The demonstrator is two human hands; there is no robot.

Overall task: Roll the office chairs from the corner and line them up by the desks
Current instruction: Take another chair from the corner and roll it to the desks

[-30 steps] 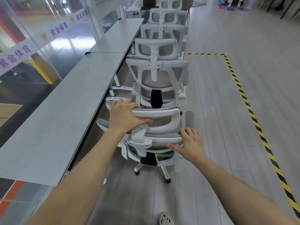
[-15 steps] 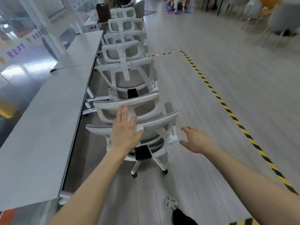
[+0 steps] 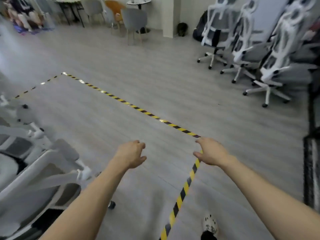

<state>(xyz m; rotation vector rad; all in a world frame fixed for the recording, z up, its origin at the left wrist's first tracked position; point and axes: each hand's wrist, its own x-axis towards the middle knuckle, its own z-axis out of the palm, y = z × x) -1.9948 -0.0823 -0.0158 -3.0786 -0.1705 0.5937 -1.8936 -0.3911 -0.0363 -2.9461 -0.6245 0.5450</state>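
Three white-framed, grey-mesh office chairs stand in the far right corner: one at the back [image 3: 215,34], one in the middle [image 3: 245,49] and the nearest [image 3: 278,66]. The white chair that I just placed [image 3: 43,172] shows at the lower left, blurred, with another chair [image 3: 19,116] behind it. My left hand [image 3: 130,155] and my right hand [image 3: 210,152] hover over bare floor with fingers loosely apart, holding nothing. Both hands are far from every chair in the corner.
Yellow-black tape [image 3: 138,109] marks a rectangle on the grey floor and runs under my right hand. Grey and orange side chairs [image 3: 133,21] and a round table stand at the back. A dark post [image 3: 311,153] rises at the right edge. My shoe [image 3: 210,226] is below.
Both hands let go of the placed chair. My view has swung right, away from the desk row and toward the corner with the remaining chairs.
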